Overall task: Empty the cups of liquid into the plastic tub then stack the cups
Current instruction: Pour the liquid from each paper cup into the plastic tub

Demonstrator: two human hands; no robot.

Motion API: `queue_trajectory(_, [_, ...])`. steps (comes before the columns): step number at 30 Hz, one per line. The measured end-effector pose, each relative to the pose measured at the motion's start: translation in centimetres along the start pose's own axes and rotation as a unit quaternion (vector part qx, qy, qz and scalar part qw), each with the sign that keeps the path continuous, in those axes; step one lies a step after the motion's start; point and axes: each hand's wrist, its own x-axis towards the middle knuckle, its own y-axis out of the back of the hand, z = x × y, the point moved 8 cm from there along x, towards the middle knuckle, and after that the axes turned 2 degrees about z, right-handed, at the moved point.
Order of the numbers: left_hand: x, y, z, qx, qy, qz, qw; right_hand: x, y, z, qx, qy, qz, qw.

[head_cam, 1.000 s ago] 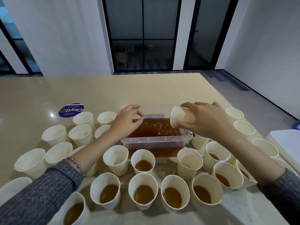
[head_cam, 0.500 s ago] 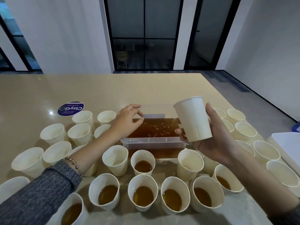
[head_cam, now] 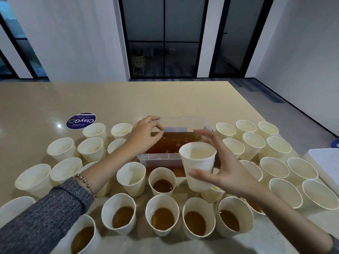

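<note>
Right hand (head_cam: 226,169) pinches empty cup (head_cam: 199,165) upright; left hand (head_cam: 146,136) grips tub (head_cam: 159,157) rim

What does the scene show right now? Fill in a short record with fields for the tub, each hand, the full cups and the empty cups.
tub: clear plastic tub holding brown liquid
left hand: left hand pinches the tub's rim
right hand: right hand holds an upright empty cup
full cups: full cups in the near rows
empty cups: empty cups on both sides, unstacked
</note>
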Motion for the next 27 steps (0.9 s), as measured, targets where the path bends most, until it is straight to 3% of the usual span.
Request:
queue_trajectory(5, [0.0,-0.1,0.0,0.003,0.0,-0.001,1.0,-0.5,-1.1,0.3,-0.13,0.056,-0.014,0.99])
queue_trajectory(16, [0.0,-0.1,0.0,0.002,-0.001,-0.005,1.0,-0.7,-2.0,0.5,-0.15,0.099,-0.014,0.984])
queue_trajectory(27, [0.0,-0.1,0.0,0.006,0.002,-0.008,1.0,-1.4,-2.9,2.4,-0.266,0.07,-0.057,0.96])
